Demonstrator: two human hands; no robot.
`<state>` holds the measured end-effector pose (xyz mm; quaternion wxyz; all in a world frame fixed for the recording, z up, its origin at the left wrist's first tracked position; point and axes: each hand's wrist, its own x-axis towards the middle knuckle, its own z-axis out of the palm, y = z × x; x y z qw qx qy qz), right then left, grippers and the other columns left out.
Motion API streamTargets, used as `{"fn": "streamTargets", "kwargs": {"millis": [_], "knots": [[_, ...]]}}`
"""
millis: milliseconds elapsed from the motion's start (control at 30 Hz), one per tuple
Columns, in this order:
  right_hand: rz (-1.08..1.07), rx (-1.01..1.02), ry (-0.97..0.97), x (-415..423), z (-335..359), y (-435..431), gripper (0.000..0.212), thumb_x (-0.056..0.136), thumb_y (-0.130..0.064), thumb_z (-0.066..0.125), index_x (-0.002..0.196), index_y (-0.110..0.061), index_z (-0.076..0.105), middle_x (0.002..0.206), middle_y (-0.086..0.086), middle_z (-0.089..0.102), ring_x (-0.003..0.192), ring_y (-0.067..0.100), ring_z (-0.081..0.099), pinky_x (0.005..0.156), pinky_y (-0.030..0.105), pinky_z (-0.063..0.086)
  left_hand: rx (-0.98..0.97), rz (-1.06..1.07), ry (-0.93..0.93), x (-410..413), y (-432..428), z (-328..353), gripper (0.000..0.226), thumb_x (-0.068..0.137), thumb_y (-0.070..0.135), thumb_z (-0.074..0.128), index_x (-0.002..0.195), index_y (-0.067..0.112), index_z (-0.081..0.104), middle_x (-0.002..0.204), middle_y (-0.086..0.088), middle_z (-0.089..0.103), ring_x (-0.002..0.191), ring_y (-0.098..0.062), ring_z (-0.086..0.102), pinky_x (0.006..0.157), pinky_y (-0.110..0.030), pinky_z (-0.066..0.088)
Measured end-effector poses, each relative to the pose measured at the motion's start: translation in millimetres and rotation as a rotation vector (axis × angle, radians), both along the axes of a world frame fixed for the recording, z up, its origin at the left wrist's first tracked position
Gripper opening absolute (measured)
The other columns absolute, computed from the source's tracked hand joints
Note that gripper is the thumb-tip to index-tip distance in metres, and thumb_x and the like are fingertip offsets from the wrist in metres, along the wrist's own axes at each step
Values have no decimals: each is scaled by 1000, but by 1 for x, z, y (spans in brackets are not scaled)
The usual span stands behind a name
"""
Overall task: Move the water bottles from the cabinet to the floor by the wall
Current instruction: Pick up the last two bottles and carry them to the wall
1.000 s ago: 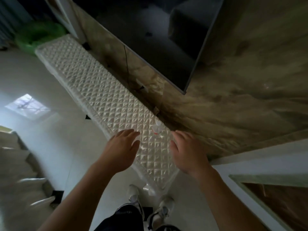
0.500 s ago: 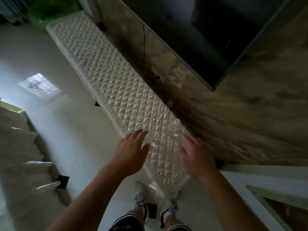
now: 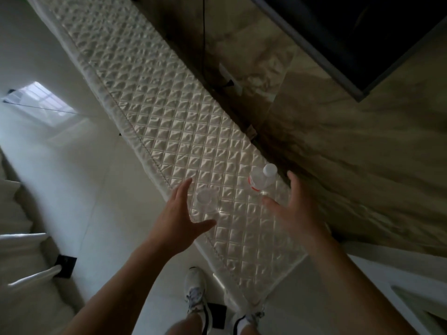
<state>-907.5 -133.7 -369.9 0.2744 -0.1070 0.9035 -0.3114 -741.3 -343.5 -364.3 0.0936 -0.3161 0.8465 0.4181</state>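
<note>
- Bottles both upright on quilted cabinet top [image 3: 169, 131]; capped bottle [image 3: 262, 178] at 2 o'clock from clear bottle [image 3: 205, 201].
- Empty left hand [image 3: 180, 221], fingers spread, just beside clear bottle.
- Empty right hand [image 3: 292, 209], fingers spread, just beside capped bottle.

Two water bottles are in view, a capped bottle [image 3: 262, 178] with a red band and a clear bottle [image 3: 205, 201] that is faint against the quilting. Two hands: the left hand [image 3: 179, 221] and the right hand [image 3: 294, 213]. Two white shoes, a left shoe [image 3: 194, 291] and a right shoe [image 3: 246, 320]. One long quilted cabinet [image 3: 157, 105], one dark television [image 3: 350, 32], one thin black cable [image 3: 204, 44] — and one bright window reflection [image 3: 43, 102].
</note>
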Motion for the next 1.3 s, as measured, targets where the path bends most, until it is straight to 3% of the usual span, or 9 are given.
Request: {"fn": "streamTargets", "kwargs": {"millis": [267, 367, 433, 567, 667, 967, 1033, 1133, 1300], "knots": [[-120, -60, -21, -28, -82, -21, 113, 52, -78, 72, 143, -38, 19, 150, -5, 35, 135, 16, 39, 104, 47, 43, 57, -92, 53, -16, -23, -80, 115, 57, 45, 86, 148, 37, 16, 153, 9, 29, 137, -14, 35, 110, -44, 38], [-142, -92, 35, -29, -92, -28, 82, 60, -65, 77, 125, -37, 38, 129, -10, 50, 118, 12, 52, 91, 32, 49, 62, -107, 111, -16, -22, -91, 106, 59, 38, 87, 145, 38, 25, 147, 11, 39, 131, -9, 41, 108, -38, 39], [-144, -102, 82, -27, -94, -32, 61, 66, -55, 79, 111, -42, 40, 112, -15, 53, 103, 7, 55, 77, 19, 44, 94, -76, 138, -17, -21, -94, 98, 61, 33, 88, 142, 37, 33, 138, 16, 45, 125, -7, 46, 105, -34, 41], [-181, -106, 130, -23, -97, -37, 61, 65, -60, 77, 113, -35, 49, 110, -11, 61, 101, 9, 60, 85, 31, 52, 104, -64, 176, -20, -20, -94, 78, 62, 29, 88, 129, 36, 49, 125, 21, 55, 114, -2, 55, 99, -34, 48], [-206, -115, 133, -21, -93, -36, 63, 64, -62, 76, 114, -32, 53, 108, -10, 64, 99, 9, 62, 87, 37, 54, 113, -64, 176, -21, -21, -92, 76, 62, 29, 88, 128, 35, 50, 123, 21, 57, 112, -2, 56, 97, -33, 50], [-231, -166, 97, -10, -41, -23, 53, 65, -57, 77, 105, -55, 41, 102, -21, 61, 96, 4, 61, 82, 31, 51, 93, -34, 211, -19, -20, -47, 79, 61, 26, 89, 128, 36, 50, 122, 21, 56, 108, -5, 57, 91, -28, 51], [-224, -175, 104, -7, -20, -21, 53, 67, -54, 78, 107, -50, 44, 99, -20, 61, 94, 4, 61, 80, 31, 51, 96, -39, 222, -18, -20, -29, 78, 62, 25, 89, 127, 38, 49, 120, 25, 53, 109, -4, 57, 91, -24, 49], [-219, -187, 122, -2, 16, -20, 54, 67, -54, 78, 111, -35, 53, 95, -16, 63, 89, 5, 63, 80, 38, 56, 106, -40, 240, -18, -20, 6, 79, 61, 26, 89, 126, 45, 47, 123, 24, 55, 110, -4, 57, 93, -31, 51], [-163, -235, 152, 12, 91, -26, 53, 66, -56, 76, 111, -43, 51, 99, -18, 64, 91, 2, 63, 83, 37, 55, 139, -44, 294, -20, -22, 73, 78, 59, 31, 89, 122, 49, 47, 119, 18, 60, 108, -8, 60, 91, -38, 55]]}}
